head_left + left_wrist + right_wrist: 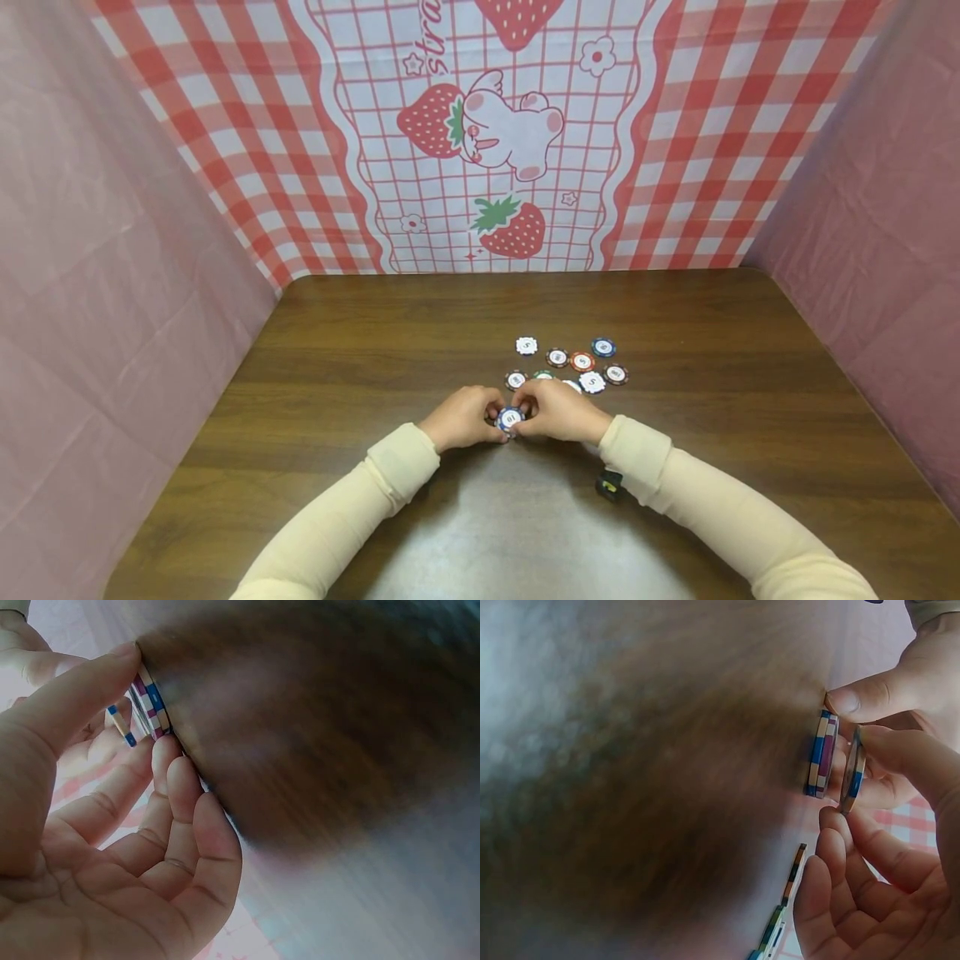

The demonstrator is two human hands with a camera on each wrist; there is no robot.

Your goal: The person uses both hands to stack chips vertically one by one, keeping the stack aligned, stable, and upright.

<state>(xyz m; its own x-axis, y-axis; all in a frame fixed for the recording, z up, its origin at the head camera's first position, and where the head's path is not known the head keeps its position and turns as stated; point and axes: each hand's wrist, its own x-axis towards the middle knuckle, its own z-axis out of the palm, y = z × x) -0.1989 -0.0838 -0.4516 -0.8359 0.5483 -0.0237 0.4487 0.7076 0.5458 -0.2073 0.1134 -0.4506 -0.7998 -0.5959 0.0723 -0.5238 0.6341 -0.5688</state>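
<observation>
In the head view, my two hands meet over the wooden table. My right hand point(558, 410) pinches a blue-edged poker chip point(510, 418) marked 10 between thumb and fingertips. The right wrist view has this chip tilted on edge, just above a short stack of poker chips point(822, 754) with blue, cream and purple edges. Thumb and fingertips of my left hand point(465, 417) hold that stack at its sides, low on the tabletop. From the left wrist, the stack point(152, 701) shows between the left thumb and fingers. The raised chip hides most of it from above.
Several loose chips lie beyond my hands on the table point(360, 350), among them a white chip point(527, 345), a red chip point(582, 361) and a blue chip point(603, 347). My right hand partly covers a green chip point(543, 376). A checkered strawberry cloth point(480, 167) hangs behind.
</observation>
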